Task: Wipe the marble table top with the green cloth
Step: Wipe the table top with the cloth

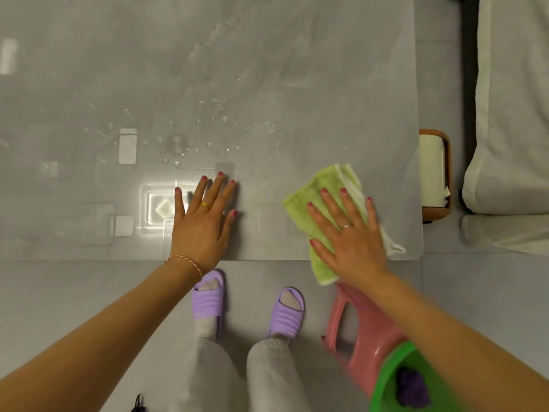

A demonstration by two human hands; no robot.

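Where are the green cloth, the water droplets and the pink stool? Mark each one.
green cloth [309, 203]: head view, on the bare fabric left of the fingers.
water droplets [217, 114]: head view, in the cluster on the marble.
pink stool [371, 331]: head view, on its seat below the right forearm.

We are finding no readable text, label, brand, number or sign on anything here.

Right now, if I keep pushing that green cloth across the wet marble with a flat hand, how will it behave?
The green cloth is folded and soft-looking, so it will probably bunch rather than slide stiffly. The right hand presses it flat with straight fingers, which should hold it. Its near end overhangs the table edge and looks likely to droop. The droplets would probably soak in.
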